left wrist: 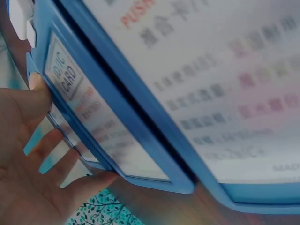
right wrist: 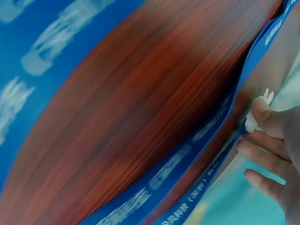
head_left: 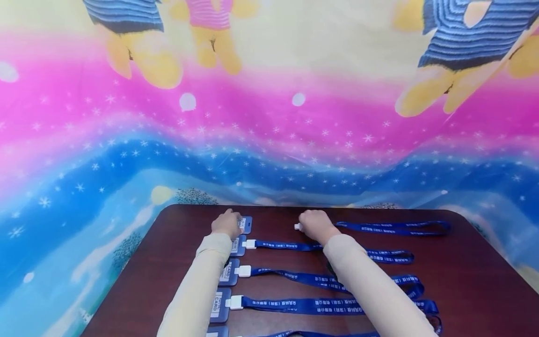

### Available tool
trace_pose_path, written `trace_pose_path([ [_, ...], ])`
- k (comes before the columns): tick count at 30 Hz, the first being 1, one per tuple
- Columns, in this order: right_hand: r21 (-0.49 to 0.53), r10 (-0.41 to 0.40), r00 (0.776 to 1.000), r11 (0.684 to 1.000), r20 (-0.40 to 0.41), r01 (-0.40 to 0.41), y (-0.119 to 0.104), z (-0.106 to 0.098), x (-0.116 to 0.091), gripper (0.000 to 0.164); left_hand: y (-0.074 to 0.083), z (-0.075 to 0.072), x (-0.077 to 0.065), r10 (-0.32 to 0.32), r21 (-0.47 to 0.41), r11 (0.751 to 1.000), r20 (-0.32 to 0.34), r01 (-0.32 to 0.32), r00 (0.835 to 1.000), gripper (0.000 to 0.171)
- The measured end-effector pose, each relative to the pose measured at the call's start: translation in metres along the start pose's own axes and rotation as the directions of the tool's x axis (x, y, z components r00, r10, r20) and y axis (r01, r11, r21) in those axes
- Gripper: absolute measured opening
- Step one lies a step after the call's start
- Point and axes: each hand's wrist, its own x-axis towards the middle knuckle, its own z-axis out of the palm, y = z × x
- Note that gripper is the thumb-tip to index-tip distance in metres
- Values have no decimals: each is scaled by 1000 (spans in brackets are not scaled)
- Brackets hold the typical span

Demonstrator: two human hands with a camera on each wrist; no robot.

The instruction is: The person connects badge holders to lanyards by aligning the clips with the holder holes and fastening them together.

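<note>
At the table's far left, my left hand (head_left: 228, 223) grips the farthest blue card holder (head_left: 248, 225) by its edges. In the left wrist view, the thumb (left wrist: 37, 83) lies at one corner of that holder and another finger reaches its lower edge. My right hand (head_left: 318, 225) is at the far middle and pinches the white clip (right wrist: 251, 123) of the farthest blue lanyard (head_left: 391, 229) between thumb and fingers. This lanyard's strap trails to the right along the table. A gap separates the clip from the card holder.
Nearer on the dark red-brown table (head_left: 177, 262), several card holders lie in a column, one being this blue holder (head_left: 222, 305). White clips (head_left: 236, 302) join them to blue lanyards (head_left: 290, 304) stretched rightward under my right forearm. A patterned cloth (head_left: 269, 117) hangs behind the table.
</note>
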Motion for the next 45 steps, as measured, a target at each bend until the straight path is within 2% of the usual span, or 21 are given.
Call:
trace_pose_path([
  [7,-84,-74,997,994,-12,73,-38,-1,30,12,4,-2,1,-27,-3,1000,-5,27,1000,38],
  [13,-104,-119,993,988,-15,117,-71,-5,48,12,3,-2,2,-4,12,1000,1,4,1000,39],
  [19,-103,-140,990,985,-19,138,-92,-4,61,17,0,-1,3,7,7,1000,11,-8,1000,36],
  [28,-13,-143,990,990,-19,143,-97,3,73,9,2,-4,1,14,-44,999,-4,-15,1000,34],
  [33,46,-149,989,988,-11,150,-98,4,76,6,3,-10,-3,29,-18,999,-3,-29,1000,37],
  [38,22,-153,988,988,-11,154,-100,4,80,7,3,-12,-1,25,-13,1000,9,-24,1000,40],
  [45,-10,-149,989,989,26,149,-101,5,80,10,3,-3,3,26,-20,999,35,-25,999,43],
])
